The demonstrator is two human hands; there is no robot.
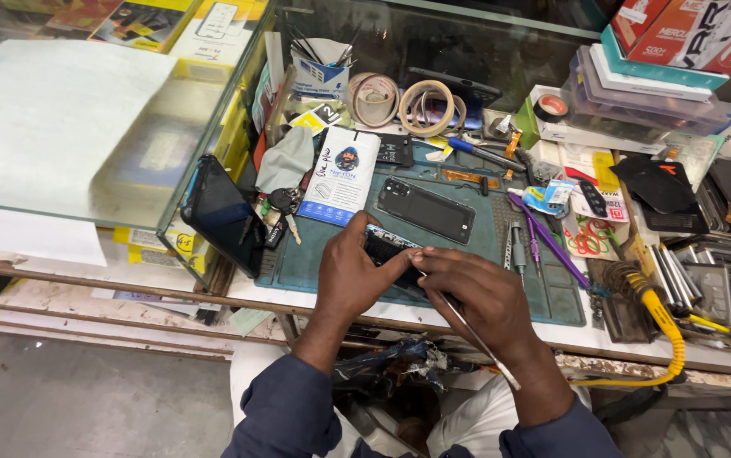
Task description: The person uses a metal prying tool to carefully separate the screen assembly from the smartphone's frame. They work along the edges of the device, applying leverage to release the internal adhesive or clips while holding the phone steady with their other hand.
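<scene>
My left hand [351, 276] grips an opened black phone [385, 247] at the near edge of a teal work mat [314, 263]. My right hand [476, 297] rests against the phone's right side and holds a thin metal tool [482, 343] whose shaft runs back toward my wrist. The tool's tip is hidden under my fingers. A detached black phone back cover [426, 209] lies on the mat just beyond my hands.
A black phone [219, 215] leans at the mat's left edge beside keys [280, 203] and a white packet [340, 174]. Tape rolls [426, 108] stand behind. Purple tweezers [548, 242], a screwdriver [518, 250] and a yellow-cabled tool [654, 309] lie at right. A glass case [85, 127] stands left.
</scene>
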